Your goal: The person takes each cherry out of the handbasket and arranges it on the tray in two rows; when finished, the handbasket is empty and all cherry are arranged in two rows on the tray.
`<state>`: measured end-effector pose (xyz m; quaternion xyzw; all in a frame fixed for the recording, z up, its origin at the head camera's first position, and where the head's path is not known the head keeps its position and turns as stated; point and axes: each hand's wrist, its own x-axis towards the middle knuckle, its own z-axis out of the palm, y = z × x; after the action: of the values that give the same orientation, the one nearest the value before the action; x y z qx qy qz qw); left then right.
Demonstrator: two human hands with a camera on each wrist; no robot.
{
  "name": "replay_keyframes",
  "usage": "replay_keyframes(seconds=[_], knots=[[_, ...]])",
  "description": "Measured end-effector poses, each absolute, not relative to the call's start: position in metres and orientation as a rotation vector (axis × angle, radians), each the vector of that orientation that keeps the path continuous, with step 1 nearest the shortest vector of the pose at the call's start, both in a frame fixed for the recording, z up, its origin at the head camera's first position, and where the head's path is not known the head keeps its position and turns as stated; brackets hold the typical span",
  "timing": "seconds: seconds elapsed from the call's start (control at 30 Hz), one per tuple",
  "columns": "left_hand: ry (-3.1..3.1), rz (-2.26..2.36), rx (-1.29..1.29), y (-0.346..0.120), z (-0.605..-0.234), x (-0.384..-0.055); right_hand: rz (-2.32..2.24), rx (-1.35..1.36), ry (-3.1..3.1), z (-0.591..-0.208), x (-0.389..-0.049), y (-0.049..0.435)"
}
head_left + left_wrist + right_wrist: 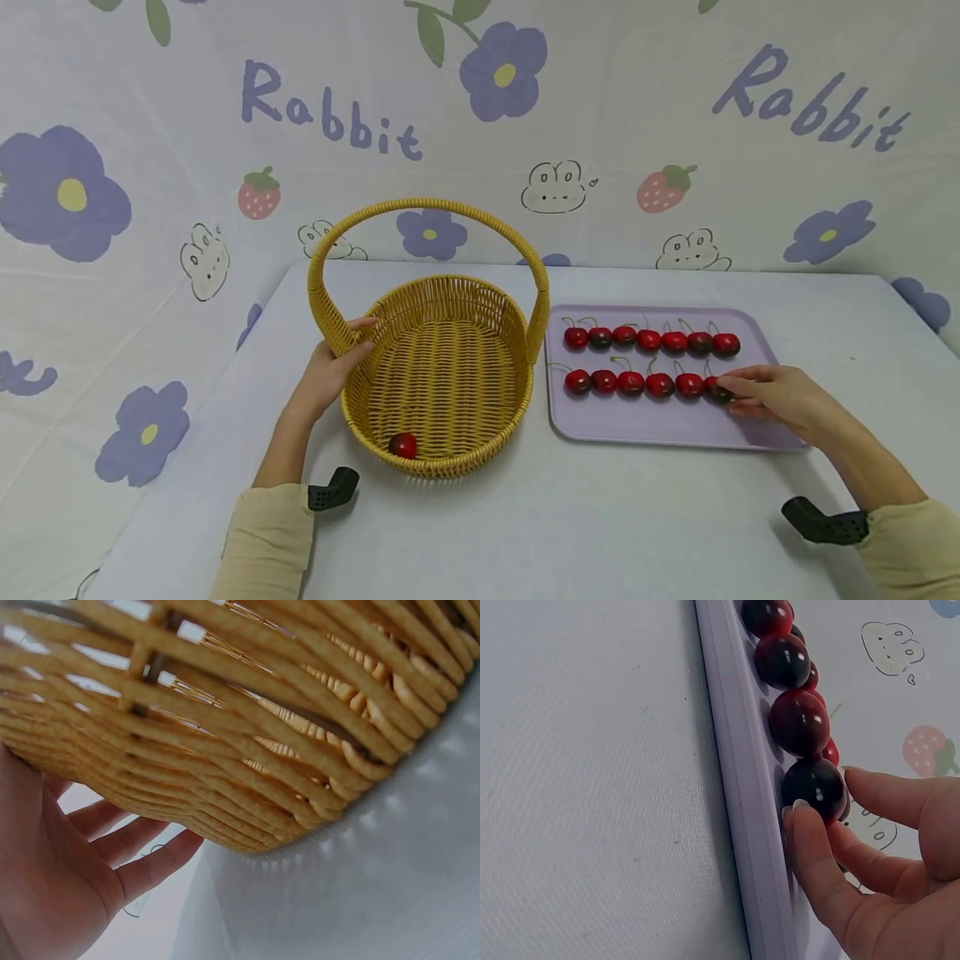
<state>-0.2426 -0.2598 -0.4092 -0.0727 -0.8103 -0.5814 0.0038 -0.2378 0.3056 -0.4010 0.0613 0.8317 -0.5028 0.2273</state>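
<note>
A yellow wicker basket (525,408) with a tall arched handle (427,202) stands on the table, one dark red cherry (402,445) inside near its front rim. At the basket's left side, my left hand (330,371) holds it where the handle meets the rim; the left wrist view shows the fingers (161,862) against the outer weave. To the right, a lilac tray (637,423) bears two rows of red cherries with stems. My right hand (787,400) pinches the dark cherry (814,787) at the right end of the front row, between thumb and fingertips.
The back row of cherries (648,340) lies along the tray's far side. A white cloth (465,542) covers the table. Behind it hangs a curtain (600,100) printed with flowers, rabbits and strawberries. Black camera mounts (825,523) sit on both wrists.
</note>
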Motion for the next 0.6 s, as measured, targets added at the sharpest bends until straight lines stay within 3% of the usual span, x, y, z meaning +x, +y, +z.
replay_keyframes(seconds=[0.37, 0.6], knots=[[-2.538, -1.822, -0.236, -0.26, -0.41, -0.243, -1.281, 0.179, 2.341, -0.389, -0.234, 0.311], [-2.532, -1.824, -0.242, -0.26, -0.409, -0.242, -1.189, 0.027, 2.377, -0.364, -0.233, 0.312]])
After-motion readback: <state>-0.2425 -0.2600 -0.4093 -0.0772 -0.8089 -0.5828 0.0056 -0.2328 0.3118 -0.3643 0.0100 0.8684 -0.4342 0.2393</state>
